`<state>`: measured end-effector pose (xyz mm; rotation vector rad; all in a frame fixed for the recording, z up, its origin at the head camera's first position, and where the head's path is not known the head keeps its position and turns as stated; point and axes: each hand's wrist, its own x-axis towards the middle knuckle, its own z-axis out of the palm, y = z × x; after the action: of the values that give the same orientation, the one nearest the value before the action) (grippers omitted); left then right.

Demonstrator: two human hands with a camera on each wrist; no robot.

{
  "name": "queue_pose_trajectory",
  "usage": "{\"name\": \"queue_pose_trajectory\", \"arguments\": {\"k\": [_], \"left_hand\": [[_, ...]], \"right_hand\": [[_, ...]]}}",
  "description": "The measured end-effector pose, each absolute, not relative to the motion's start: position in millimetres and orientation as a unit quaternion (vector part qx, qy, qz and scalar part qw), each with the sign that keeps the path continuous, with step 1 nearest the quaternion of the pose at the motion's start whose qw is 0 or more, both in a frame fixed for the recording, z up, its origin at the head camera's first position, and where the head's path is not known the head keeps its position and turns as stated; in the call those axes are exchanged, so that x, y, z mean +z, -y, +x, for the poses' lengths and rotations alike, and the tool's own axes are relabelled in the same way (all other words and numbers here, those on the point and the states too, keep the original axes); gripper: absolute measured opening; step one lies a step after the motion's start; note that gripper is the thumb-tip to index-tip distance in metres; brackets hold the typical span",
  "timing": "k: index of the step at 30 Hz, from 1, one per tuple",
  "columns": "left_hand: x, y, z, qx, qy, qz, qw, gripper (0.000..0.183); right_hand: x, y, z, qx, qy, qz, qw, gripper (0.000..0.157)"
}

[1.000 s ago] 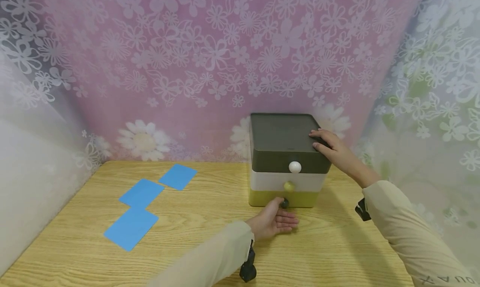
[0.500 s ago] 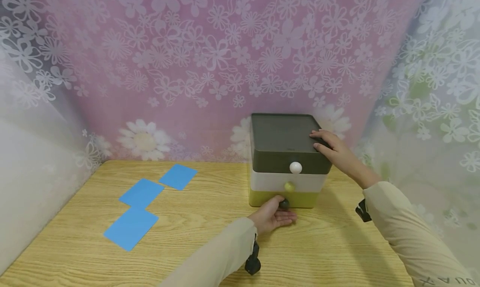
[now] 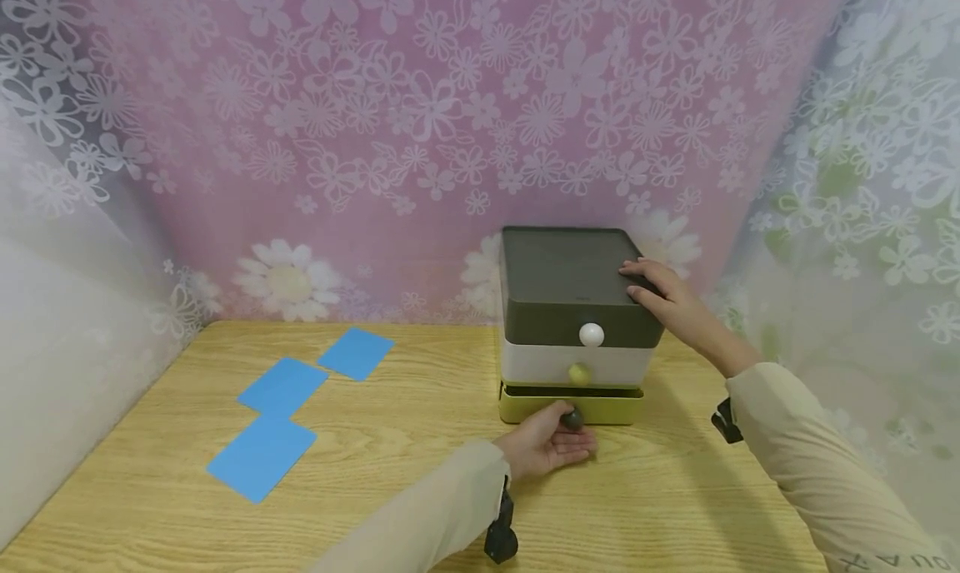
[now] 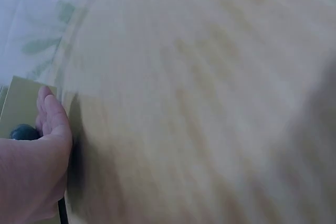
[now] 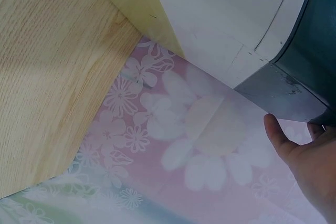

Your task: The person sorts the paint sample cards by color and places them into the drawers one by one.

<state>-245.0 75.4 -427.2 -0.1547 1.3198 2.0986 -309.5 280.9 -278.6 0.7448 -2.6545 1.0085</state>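
Observation:
A small three-tier drawer box [image 3: 570,265] stands at the right of the table, dark on top, white in the middle, yellow-green below. Its bottom drawer [image 3: 517,408] is pulled out slightly, with a dark gap above its front. My left hand [image 3: 542,444] pinches the round dark knob [image 3: 573,420] of that drawer, its other fingers stretched out palm up beneath. In the left wrist view the knob [image 4: 24,132] sits beside the thumb side of the hand [image 4: 39,163]. My right hand [image 3: 678,305] rests on the box's top right edge, fingers extended.
Three blue square sheets [image 3: 262,456] lie at the left of the wooden table [image 3: 420,415]. A pink floral curtain [image 3: 420,156] hangs right behind the box. The upper drawers, with a white knob [image 3: 592,335] and a yellow-green knob [image 3: 580,374], are closed.
The bottom drawer has come out a little toward me, its knob moving with my left hand; it was closed half a second ago. My right hand stays on the box.

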Motion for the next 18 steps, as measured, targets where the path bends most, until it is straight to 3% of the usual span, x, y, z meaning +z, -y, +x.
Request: {"name": "queue_pose_trajectory", "arguments": {"k": [12,18], "left_hand": [[-419,-71,-196,0.772,-0.509,-0.067,0.374,0.045],[-419,-68,-188,0.756,-0.516,-0.054,0.399,0.045]], "right_hand": [[-279,-281,-308,0.346,0.898,0.253,0.104,0.042],[-279,-280,-311,0.348,0.895,0.26,0.106,0.042]]}}
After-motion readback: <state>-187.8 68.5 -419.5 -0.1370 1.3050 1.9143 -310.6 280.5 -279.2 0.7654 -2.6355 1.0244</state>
